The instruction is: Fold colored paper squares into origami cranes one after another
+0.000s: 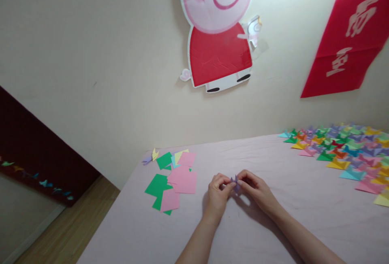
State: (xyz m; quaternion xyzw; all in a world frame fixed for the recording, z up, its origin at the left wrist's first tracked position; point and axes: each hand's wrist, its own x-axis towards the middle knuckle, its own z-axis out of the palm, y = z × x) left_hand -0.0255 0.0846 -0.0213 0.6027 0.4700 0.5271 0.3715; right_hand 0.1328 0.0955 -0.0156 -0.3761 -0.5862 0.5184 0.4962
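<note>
A small purple folded paper piece point(234, 181) sits pinched between both hands just above the pale pink tabletop point(273, 223). My left hand point(217, 194) grips its left side with closed fingers. My right hand point(254, 189) pinches its right side with thumb and fingertips. Most of the paper is hidden by the fingers.
Loose green, pink, yellow and blue paper squares point(174, 181) lie to the left of the hands. Two small folded pieces point(151, 156) rest near the table's far left corner. Several colourful folded paper figures point(346, 150) are spread at the far right. A wall with a cartoon cutout point(219, 33) stands behind.
</note>
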